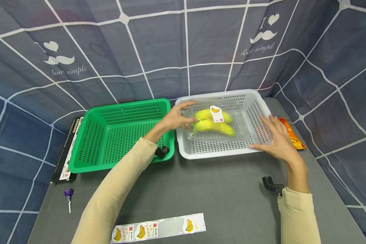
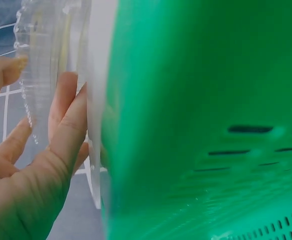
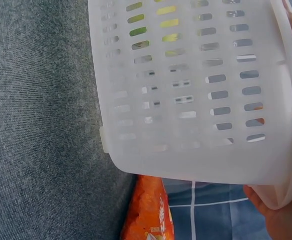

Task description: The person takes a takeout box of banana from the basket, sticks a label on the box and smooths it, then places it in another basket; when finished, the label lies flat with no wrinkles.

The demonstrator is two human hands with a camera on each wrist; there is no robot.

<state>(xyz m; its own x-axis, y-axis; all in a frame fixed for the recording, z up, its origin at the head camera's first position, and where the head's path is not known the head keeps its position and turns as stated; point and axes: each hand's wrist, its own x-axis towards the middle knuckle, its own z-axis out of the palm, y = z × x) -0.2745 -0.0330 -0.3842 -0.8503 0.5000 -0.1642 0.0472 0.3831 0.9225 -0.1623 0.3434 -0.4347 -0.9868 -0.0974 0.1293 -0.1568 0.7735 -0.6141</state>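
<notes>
A clear plastic box [image 1: 241,130] with yellow-green bananas [image 1: 213,126] and a banana sticker [image 1: 217,114] lies in the white basket [image 1: 158,157]. My left hand [image 1: 176,117] holds the box by its left end, thumb and fingers spread around it. In the left wrist view, that hand [image 2: 40,175] has its fingers at the ribbed edge of the clear box [image 2: 40,75]. At the white basket's right front corner, my right hand [image 1: 280,142] grips the rim, fingers reaching over inside. Through the slots of the basket wall [image 3: 196,160], a bit of finger shows.
Left of the white basket stands a green basket [image 1: 122,167]. A black-and-white package [image 1: 67,152] sits beside it, with a purple lollipop [image 1: 68,193] nearer. A sticker strip [image 1: 170,227] lies in front. An orange snack bag [image 1: 294,135] is behind my right hand.
</notes>
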